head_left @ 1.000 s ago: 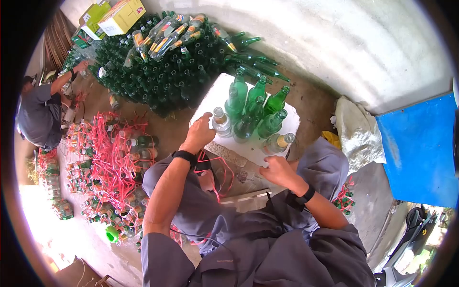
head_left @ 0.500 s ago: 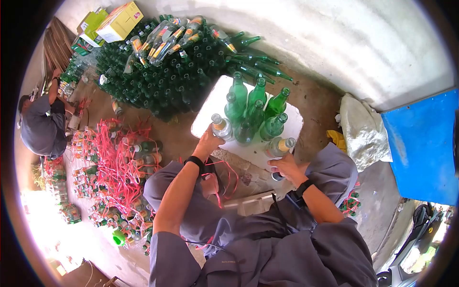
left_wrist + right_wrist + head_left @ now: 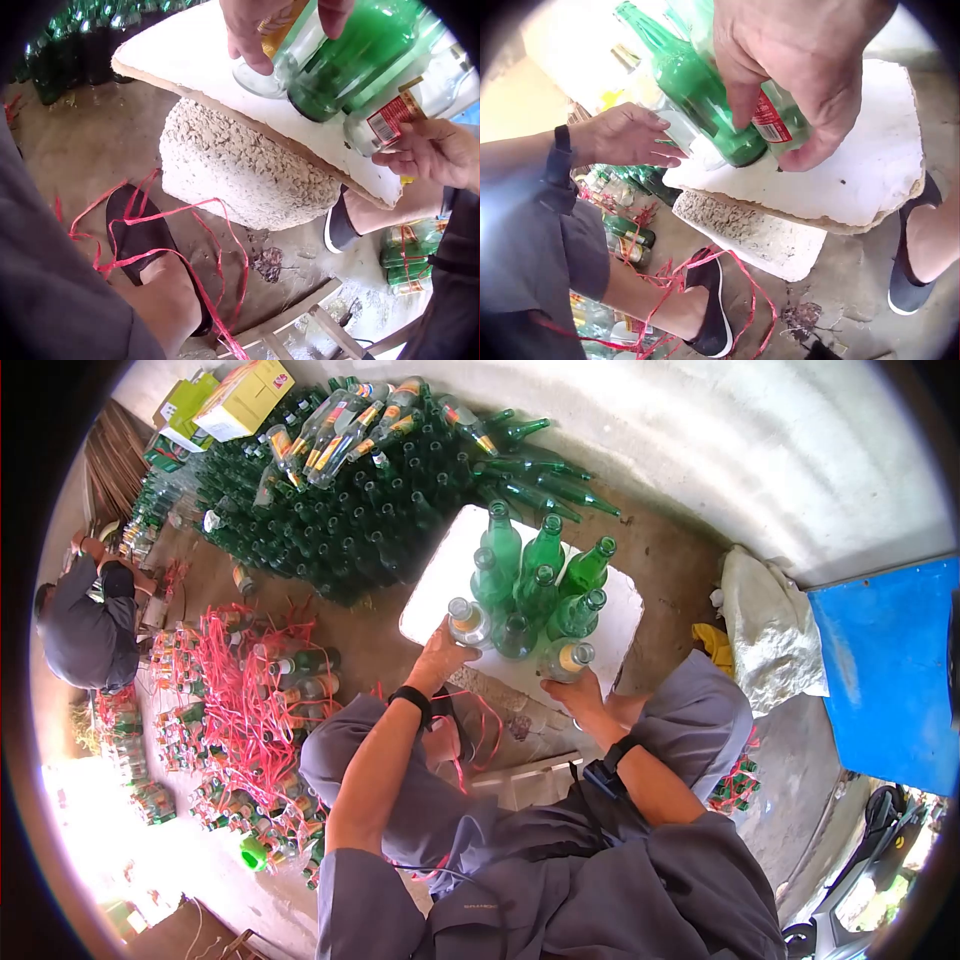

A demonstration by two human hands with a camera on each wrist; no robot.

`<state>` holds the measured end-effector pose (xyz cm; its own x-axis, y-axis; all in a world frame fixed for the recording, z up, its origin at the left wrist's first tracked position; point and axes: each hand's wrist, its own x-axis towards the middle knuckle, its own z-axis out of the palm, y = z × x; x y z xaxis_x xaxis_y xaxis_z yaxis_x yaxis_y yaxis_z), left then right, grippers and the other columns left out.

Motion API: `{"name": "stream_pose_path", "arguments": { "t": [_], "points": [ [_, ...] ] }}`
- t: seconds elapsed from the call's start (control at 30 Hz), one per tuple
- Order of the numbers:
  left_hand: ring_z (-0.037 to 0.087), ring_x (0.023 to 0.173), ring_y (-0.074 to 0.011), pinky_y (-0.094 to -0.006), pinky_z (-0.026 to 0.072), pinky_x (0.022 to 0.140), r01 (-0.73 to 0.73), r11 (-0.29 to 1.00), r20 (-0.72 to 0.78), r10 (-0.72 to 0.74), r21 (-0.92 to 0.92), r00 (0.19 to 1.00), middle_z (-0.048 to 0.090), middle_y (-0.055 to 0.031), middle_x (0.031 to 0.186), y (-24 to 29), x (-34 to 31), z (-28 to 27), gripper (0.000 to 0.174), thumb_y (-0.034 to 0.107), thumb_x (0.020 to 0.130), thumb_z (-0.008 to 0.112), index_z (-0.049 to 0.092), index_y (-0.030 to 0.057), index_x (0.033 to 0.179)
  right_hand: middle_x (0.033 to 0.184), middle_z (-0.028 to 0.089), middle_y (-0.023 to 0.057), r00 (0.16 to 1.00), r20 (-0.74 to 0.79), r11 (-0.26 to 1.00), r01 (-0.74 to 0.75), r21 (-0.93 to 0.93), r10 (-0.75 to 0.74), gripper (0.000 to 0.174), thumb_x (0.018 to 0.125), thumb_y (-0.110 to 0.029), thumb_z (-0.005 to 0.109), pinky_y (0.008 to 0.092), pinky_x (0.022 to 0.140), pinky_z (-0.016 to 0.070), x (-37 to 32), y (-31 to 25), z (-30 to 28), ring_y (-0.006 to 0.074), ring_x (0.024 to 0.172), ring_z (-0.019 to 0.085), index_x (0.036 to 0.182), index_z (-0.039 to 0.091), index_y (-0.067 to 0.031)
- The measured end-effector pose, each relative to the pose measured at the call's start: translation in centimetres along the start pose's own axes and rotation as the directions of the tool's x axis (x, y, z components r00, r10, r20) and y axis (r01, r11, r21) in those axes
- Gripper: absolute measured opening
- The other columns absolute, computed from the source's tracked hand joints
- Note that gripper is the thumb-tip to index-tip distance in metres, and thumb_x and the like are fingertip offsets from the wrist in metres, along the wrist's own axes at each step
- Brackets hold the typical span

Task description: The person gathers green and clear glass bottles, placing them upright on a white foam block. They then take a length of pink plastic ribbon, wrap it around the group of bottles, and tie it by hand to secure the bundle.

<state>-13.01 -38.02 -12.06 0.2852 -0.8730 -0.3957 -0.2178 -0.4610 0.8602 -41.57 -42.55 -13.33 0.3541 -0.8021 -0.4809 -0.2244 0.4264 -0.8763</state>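
Note:
Several green glass bottles (image 3: 540, 590) stand in a tight group on a white board (image 3: 617, 608), with a clear bottle at each near corner. My left hand (image 3: 440, 660) is at the left clear bottle (image 3: 468, 625); its fingers look straight and spread beside the glass in the right wrist view. My right hand (image 3: 580, 698) grips the other clear bottle (image 3: 560, 660) low on its body, thumb and fingers on opposite sides. That bottle's red label (image 3: 391, 118) shows in the left wrist view. It stands close against the green bottles.
A rough pale block (image 3: 240, 169) supports the board. Red plastic strips (image 3: 480, 730) trail near my left foot. Behind lies a large mass of green bottles (image 3: 350, 540); strapped bottles (image 3: 240, 710) cover the left floor. Another person (image 3: 90, 625) crouches at far left.
My right hand has taken hold of the right clear bottle and shifted it left, toward the green group. My left hand has moved down beside the left clear bottle.

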Motion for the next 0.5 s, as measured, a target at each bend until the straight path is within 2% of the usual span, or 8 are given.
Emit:
{"name": "stream_pose_path", "arguments": {
  "t": [0.07,0.1,0.17,0.2,0.27,0.37,0.43,0.5],
  "points": [
    [0.064,0.11,-0.0284,-0.0362,0.0473,0.099,-0.003,1.0,0.005,0.003,0.012,1.0,0.068,-0.0147,0.113,-0.4,0.2,0.0,0.072,0.015,0.067,0.081,0.051,0.0004,0.131,0.109,0.068,0.009,0.998,0.013,0.992,-0.065,-0.108,0.067,0.061,0.071,-0.013,0.082,0.034,0.076,0.0537,1.1,1.1,0.5,0.0187,0.088,0.066,0.125,0.056,-0.0021],
    [0.063,0.111,-0.0282,-0.0364,0.047,0.099,0.004,0.999,0.002,-0.004,0.048,1.0,0.068,-0.0147,0.115,0.0,0.0,-0.1,0.072,0.015,0.068,0.08,0.05,0.0006,0.132,0.109,0.068,0.009,0.997,0.014,0.992,-0.068,-0.106,0.07,0.061,0.071,-0.013,0.082,0.034,0.076,0.0537,1.8,2.0,0.8,0.0187,0.088,0.066,0.125,0.056,-0.0021],
    [0.063,0.112,-0.028,-0.0365,0.0467,0.1,0.012,0.996,0.0,-0.012,0.085,1.0,0.068,-0.0147,0.116,1.3,-0.6,-0.4,0.072,0.014,0.068,0.08,0.05,0.0008,0.132,0.117,0.068,0.015,0.998,-0.023,0.98,0.055,-0.189,-0.06,0.067,0.069,-0.015,0.083,0.0385,0.092,0.0516,2.8,3.5,1.4,0.0291,0.105,0.066,0.129,0.055,-0.0016],
    [0.062,0.112,-0.0279,-0.0363,0.0462,0.1,0.036,0.995,0.015,-0.038,0.09,0.999,0.067,-0.0145,0.116,2.1,-0.8,-0.5,0.071,0.013,0.068,0.079,0.05,0.0013,0.132,0.117,0.068,0.015,0.998,-0.025,0.981,0.053,-0.188,-0.058,0.067,0.069,-0.015,0.083,0.0385,0.092,0.0516,2.8,3.2,1.6,0.0291,0.105,0.066,0.129,0.055,-0.0016],
    [0.062,0.113,-0.0277,-0.0361,0.0457,0.1,0.059,0.994,0.031,-0.062,0.095,0.998,0.067,-0.0144,0.117,2.5,-0.9,-0.5,0.07,0.012,0.069,0.078,0.051,0.0019,0.132,0.123,0.066,0.0192,0.998,-0.035,0.982,-0.057,-0.181,0.052,0.071,0.069,-0.014,0.082,0.0403,0.101,0.047,2.7,2.6,1.7,0.0344,0.121,0.06,0.132,0.054,-0.001],
    [0.061,0.115,-0.0289,-0.0368,0.0453,0.1,0.089,0.994,0.032,-0.092,0.061,0.995,0.067,-0.0122,0.117,0.7,-0.3,-0.7,0.07,0.007,0.071,0.073,0.05,0.0032,0.136,0.123,0.066,0.0205,0.997,-0.048,0.956,-0.07,-0.284,0.059,0.068,0.07,-0.013,0.08,0.0402,0.1,0.0477,2.4,2.0,1.7,0.0353,0.118,0.062,0.131,0.054,-0.0005],
    [0.062,0.094,-0.0186,-0.0318,0.0497,0.08,0.01,0.996,0.048,-0.006,-0.09,0.999,0.066,-0.0082,0.103,0.0,-0.2,-0.9,0.047,0.004,0.075,0.07,0.058,-0.0015,0.121,0.124,0.066,0.0212,0.998,-0.045,0.937,-0.062,-0.343,0.05,0.068,0.07,-0.011,0.078,0.0408,0.095,0.0506,2.5,2.1,1.3,0.0355,0.114,0.064,0.132,0.053,0.0002],
    [0.062,0.103,-0.0204,-0.0335,0.0493,0.086,0.079,0.984,0.102,-0.064,-0.157,0.993,0.067,-0.01,0.11,0.9,-0.9,-2.0,0.05,0.007,0.081,0.065,0.056,-0.0002,0.129,0.124,0.065,0.0219,0.998,-0.041,0.915,-0.054,-0.401,0.041,0.068,0.071,-0.009,0.076,0.0414,0.091,0.0534,2.6,2.4,1.1,0.0357,0.11,0.067,0.133,0.053,0.0008]
  ]
}}
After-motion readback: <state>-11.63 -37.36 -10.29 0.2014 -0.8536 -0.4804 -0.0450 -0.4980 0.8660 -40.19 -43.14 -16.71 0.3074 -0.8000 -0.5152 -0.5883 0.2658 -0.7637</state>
